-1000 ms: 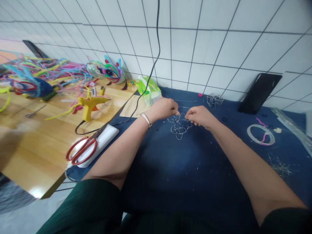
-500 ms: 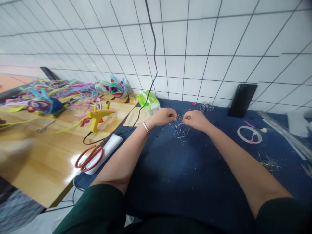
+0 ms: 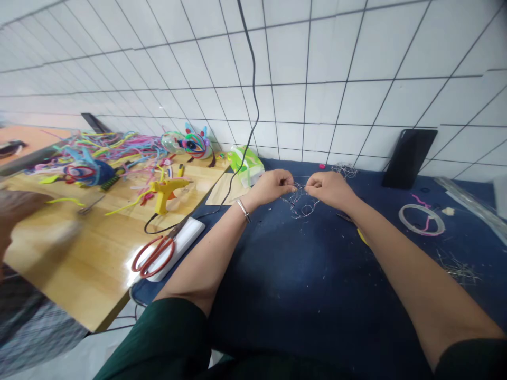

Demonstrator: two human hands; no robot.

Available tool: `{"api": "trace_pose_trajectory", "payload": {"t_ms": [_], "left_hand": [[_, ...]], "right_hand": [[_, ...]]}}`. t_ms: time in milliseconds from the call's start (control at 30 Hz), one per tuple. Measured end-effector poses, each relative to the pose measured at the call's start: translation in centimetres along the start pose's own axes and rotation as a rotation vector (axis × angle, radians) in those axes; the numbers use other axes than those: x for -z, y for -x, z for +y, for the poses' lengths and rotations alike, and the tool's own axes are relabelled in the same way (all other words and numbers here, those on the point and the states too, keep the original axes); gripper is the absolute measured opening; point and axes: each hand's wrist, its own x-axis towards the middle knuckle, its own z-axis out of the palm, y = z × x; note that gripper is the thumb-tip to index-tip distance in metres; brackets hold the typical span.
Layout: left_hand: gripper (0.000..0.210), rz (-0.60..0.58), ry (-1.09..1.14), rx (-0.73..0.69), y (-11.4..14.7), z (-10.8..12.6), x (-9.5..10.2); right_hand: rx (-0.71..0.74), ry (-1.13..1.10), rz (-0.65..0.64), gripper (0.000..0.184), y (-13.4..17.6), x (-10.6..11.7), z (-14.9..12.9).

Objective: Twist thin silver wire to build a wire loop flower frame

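Thin silvery wire bent into a chain of joined loops (image 3: 304, 210) hangs between my hands, just above the dark blue cloth (image 3: 277, 295). My left hand (image 3: 275, 187), with a metal bangle at the wrist, pinches the upper left part of the wire. Close beside it, my right hand (image 3: 328, 187) is closed in a pinch on the wire's upper right part. The exact spots where the fingertips grip are too small to make out. Behind my right hand lies a tangle of similar wire (image 3: 344, 169).
Red-handled scissors (image 3: 154, 256) rest on a white power strip (image 3: 190, 232). A yellow glue gun (image 3: 163, 194) and colourful pipe cleaners (image 3: 119, 145) occupy the wooden table. A co-worker's hand (image 3: 24, 211) is at far left. Rightward are a phone (image 3: 410, 158), a clear ring (image 3: 400, 214) and wire pieces (image 3: 461, 272).
The view has shifted slightly. The wire loops have turned and bunched beneath my hands, which stay pinched. A co-worker's hand has come in at the left, and a yellow-handled tool shows beside my right forearm.
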Motion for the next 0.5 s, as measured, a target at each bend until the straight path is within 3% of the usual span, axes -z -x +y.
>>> {"api": "trace_pose_trajectory", "payload": {"t_ms": [200, 500], "left_hand": [[0.016, 0.110, 0.117, 0.028, 0.1, 1.4, 1.6], [0.015, 0.128, -0.033, -0.024, 0.1, 4.3, 4.5]], "right_hand": [[0.033, 0.055, 0.026, 0.017, -0.5, 3.3, -2.3], [0.083, 0.185, -0.108, 0.005, -2.3, 6.0, -5.5]]}}
